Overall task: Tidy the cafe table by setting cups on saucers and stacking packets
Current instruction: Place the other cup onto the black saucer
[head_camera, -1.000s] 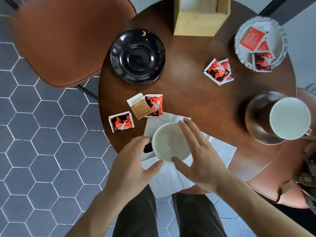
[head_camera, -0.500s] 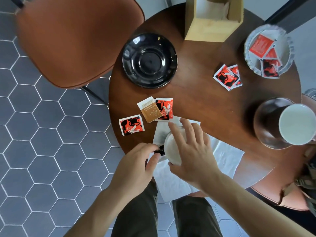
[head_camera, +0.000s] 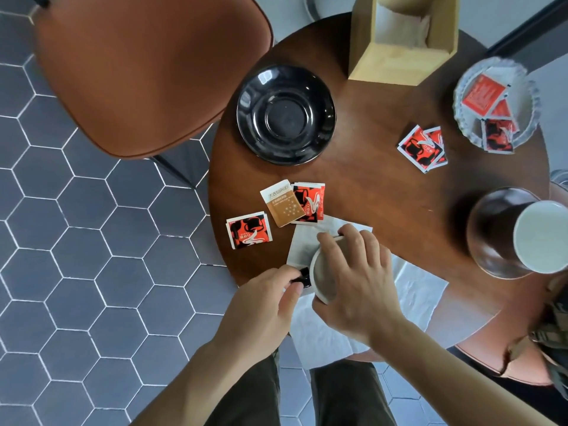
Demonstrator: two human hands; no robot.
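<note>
A white-lined cup (head_camera: 322,272) with a black handle sits over a white napkin (head_camera: 415,293) at the table's near edge. My right hand (head_camera: 356,281) grips the cup's rim from above. My left hand (head_camera: 264,305) pinches the black handle. An empty black saucer (head_camera: 285,113) lies at the far left of the table. A second white cup (head_camera: 541,235) stands on a dark saucer (head_camera: 488,232) at the right. Red-and-black packets lie loose: one (head_camera: 249,230) near the left edge, one (head_camera: 309,202) beside a brown packet (head_camera: 282,202), and a small pile (head_camera: 422,147) further right.
A round glass dish (head_camera: 528,96) with red packets sits at the far right. A wooden napkin box (head_camera: 396,41) stands at the table's back. A brown chair seat (head_camera: 144,66) is to the left over a hexagon-tiled floor. Another brown seat (head_camera: 491,355) is at the lower right.
My right hand has closed over the cup's rim from above, and my left hand has taken the black handle. The cup now tilts slightly.
</note>
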